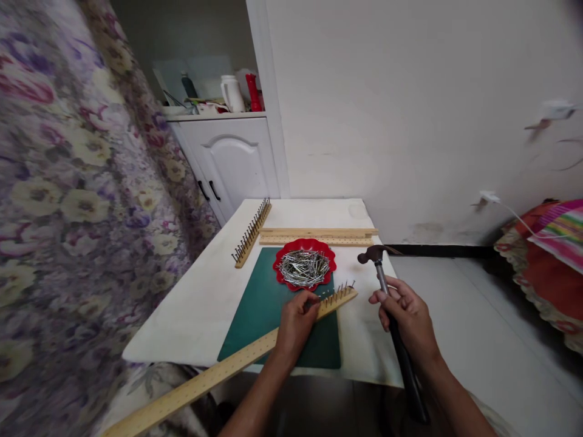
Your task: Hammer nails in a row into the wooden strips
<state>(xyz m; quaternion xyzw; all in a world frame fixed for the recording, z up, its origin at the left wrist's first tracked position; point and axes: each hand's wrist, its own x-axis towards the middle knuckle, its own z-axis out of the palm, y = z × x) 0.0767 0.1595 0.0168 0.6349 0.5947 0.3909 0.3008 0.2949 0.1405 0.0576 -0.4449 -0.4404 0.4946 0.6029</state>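
My right hand [405,312] is closed round a claw hammer [380,273], gripping it where the metal neck meets the black handle. The hammer's head is up, above the table's right side. My left hand [296,321] is pinched at a long wooden strip [246,357] with rows of small holes; what its fingertips hold, if anything, is hidden. Several nails [337,295] stand in the strip's far end, just beyond that hand. The strip slants across a green mat [248,315] and past the table's near edge. Close behind my left hand, a red scalloped dish [277,276] holds a heap of loose nails [303,268].
A nail-studded wooden strip [252,237] lies at the left of the white-covered table [195,315]. Wooden strips [319,237] lie behind the dish. A floral curtain [91,182] hangs left, a white cabinet [237,158] stands behind, and orange fabric [546,261] is at right.
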